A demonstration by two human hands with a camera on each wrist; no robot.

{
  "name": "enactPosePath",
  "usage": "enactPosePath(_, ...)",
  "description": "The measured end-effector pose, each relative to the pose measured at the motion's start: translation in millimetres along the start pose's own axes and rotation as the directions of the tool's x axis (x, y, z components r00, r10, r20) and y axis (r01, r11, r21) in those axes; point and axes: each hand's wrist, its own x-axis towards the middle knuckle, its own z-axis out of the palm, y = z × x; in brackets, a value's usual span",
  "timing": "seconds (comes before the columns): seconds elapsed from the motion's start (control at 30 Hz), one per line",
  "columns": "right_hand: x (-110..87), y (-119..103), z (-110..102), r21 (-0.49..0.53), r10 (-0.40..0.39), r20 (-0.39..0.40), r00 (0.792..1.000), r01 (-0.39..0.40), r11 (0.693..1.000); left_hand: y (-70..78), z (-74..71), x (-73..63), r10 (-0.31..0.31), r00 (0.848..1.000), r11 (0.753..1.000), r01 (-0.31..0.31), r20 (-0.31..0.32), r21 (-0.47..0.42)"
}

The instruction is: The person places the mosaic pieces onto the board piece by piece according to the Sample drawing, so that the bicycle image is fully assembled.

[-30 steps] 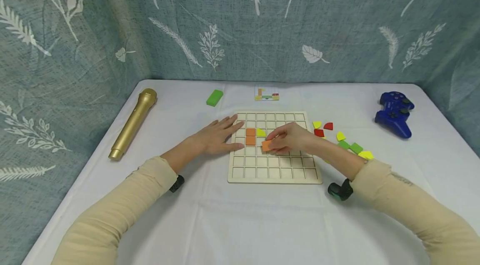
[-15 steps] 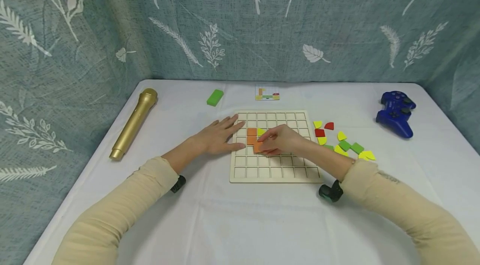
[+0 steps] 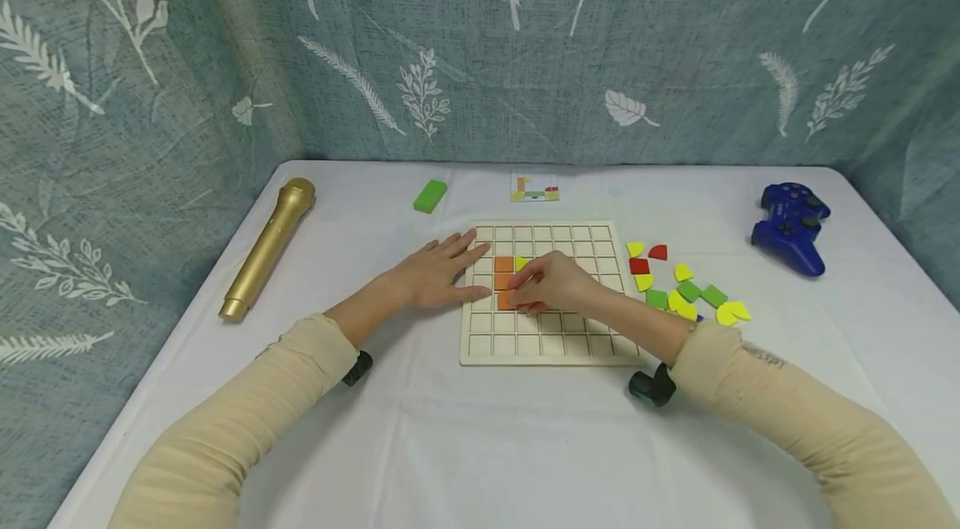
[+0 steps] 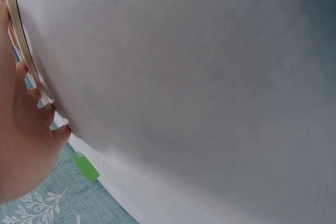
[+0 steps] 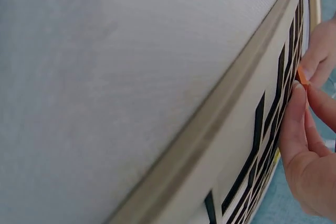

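Observation:
A pale wooden grid board (image 3: 551,352) lies on the white table. My left hand (image 3: 435,272) rests on its left edge with fingers spread; the left wrist view shows the fingers along the board's side. With thumb and fingers, my right hand (image 3: 558,283) pinches an orange square tile (image 3: 506,301) over the grid, just below two orange tiles (image 3: 504,265) set in a column. A yellow rounded tile (image 3: 522,262) sits right of the top one, partly hidden by my right fingers. In the right wrist view, the pinched orange tile (image 5: 302,75) shows at my fingertips.
Loose yellow, green and red tiles (image 3: 688,290) lie right of the board. Behind it are a small pattern card (image 3: 535,187) and a green block (image 3: 431,196). A gold microphone (image 3: 268,250) lies far left, a blue game controller (image 3: 791,229) far right.
My right hand has moved left and slightly toward me with the orange tile, from the grid's middle to below the orange column. The left hand stays in place.

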Motion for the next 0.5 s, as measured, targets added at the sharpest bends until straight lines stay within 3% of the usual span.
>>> enactPosePath(0.5,-0.5,-1.1,0.3,-0.068,-0.025,-0.017,1.0,0.023,0.997,-0.9,0.0,1.4,0.005,1.0,1.0,-0.005,-0.003,-0.01)
